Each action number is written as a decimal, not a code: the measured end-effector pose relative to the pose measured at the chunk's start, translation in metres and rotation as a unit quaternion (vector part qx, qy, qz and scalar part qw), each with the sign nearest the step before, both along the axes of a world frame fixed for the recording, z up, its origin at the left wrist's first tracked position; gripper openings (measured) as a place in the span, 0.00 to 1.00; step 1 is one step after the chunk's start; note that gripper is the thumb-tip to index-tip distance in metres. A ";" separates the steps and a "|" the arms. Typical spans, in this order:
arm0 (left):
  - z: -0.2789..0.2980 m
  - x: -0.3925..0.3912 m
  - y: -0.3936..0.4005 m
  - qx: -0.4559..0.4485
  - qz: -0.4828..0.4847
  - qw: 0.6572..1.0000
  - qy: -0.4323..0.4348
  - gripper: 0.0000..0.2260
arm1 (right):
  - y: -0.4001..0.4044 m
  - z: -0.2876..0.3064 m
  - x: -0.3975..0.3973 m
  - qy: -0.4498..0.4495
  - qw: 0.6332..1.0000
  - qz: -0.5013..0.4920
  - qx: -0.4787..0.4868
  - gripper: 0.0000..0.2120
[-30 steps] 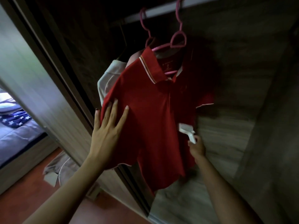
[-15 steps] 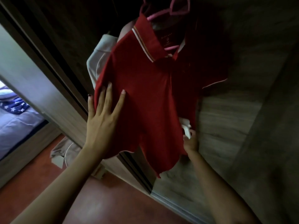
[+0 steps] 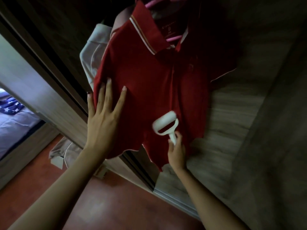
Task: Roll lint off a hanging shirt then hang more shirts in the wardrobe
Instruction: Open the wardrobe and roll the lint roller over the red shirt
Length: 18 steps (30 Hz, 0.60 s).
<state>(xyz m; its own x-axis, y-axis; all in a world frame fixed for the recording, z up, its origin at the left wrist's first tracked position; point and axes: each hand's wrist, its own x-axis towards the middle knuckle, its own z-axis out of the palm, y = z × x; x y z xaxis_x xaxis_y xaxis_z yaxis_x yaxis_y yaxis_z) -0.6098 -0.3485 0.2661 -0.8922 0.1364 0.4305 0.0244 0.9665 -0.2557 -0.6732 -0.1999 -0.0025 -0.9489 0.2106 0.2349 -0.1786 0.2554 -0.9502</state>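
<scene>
— So where is the red polo shirt (image 3: 149,90)?

— It hangs on a pink hanger (image 3: 172,38) inside the wardrobe (image 3: 249,113). Its collar is up top and its hem is down low, so its long way runs up and down, a bit tilted in this view.

— And the lint roller (image 3: 165,124)?

— It lies on the lower front of the shirt, near the hem. The white drum looks like it touches the cloth. The handle points down to the right hand (image 3: 177,151).

— How does that hand hold it?

— The grip is closed on the handle. The fingers pinch the handle's end, just under the drum.

— What about the left hand (image 3: 103,117)?

— It is flat on the shirt's left side, fingers straight and spread. It presses the cloth and holds nothing.

— So which way should the roller go?

— I think up. Most of the shirt lies above the roller, toward the collar. The right hand is nearer to that part, and the left hand can keep the shirt from swinging.

— Anything else there?

— A pale shirt (image 3: 94,52) hangs behind the red one. More cloth (image 3: 66,150) lies on the floor (image 3: 116,205).
</scene>
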 end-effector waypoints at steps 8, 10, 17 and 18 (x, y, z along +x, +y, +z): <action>0.000 0.001 0.001 -0.018 0.012 1.000 -0.022 0.58 | -0.013 -0.028 0.016 -0.091 0.994 -0.012 0.061 0.17; 0.001 0.002 0.003 -0.014 0.007 1.000 -0.017 0.52 | -0.018 -0.012 0.014 -0.041 0.998 -0.025 0.042 0.18; -0.005 -0.001 -0.001 -0.030 0.008 1.000 0.004 0.47 | -0.010 -0.045 0.028 -0.186 0.960 0.096 0.187 0.17; -0.005 -0.001 -0.001 -0.033 0.008 0.999 0.008 0.47 | -0.006 -0.053 0.032 -0.226 0.945 0.101 0.212 0.18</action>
<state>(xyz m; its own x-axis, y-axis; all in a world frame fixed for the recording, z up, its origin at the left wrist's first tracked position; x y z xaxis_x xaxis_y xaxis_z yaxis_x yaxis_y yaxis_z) -0.6104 -0.3498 0.2615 -0.8878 0.1518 0.4345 0.0055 0.9475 -0.3198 -0.6409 -0.2064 -0.0556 -0.9834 -0.0075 -0.1811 0.1352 0.6348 -0.7607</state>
